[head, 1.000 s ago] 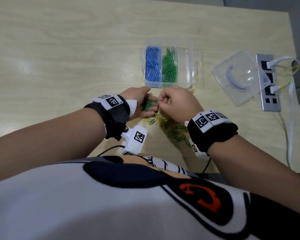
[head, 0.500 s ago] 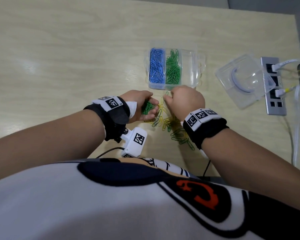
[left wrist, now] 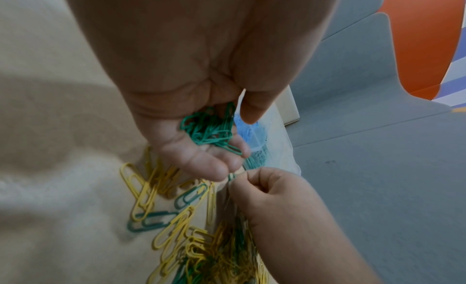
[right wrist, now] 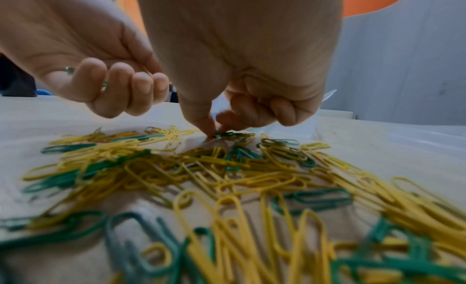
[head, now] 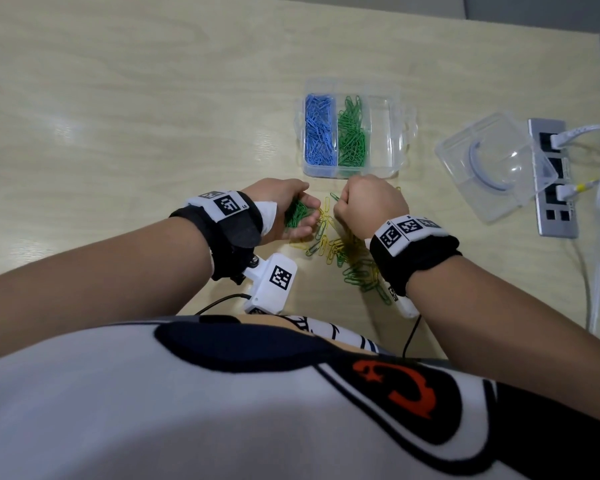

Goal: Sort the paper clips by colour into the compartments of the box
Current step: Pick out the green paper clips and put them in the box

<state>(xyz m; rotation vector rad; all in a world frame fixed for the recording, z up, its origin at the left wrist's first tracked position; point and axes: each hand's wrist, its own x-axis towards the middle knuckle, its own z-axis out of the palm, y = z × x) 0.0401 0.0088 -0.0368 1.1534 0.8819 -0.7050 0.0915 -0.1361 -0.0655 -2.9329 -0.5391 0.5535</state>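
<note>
My left hand [head: 284, 216] cups a bunch of green clips [head: 297, 216], my right hand [head: 369, 209] pinches one green clip [left wrist: 232, 176] off the mixed pile [head: 347, 258], both just short of the box [head: 400, 140], whose middle green compartment [head: 352, 136] lies straight ahead, nearer my right.

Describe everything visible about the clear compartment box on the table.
The box is clear plastic, rectangular and open-topped, standing flat on the wooden table just beyond both hands. Dividers split it into three long compartments: the left holds blue paper clips, the middle holds green paper clips, and the right looks empty. Small tabs jut from its right side. Neither hand touches it.
</note>
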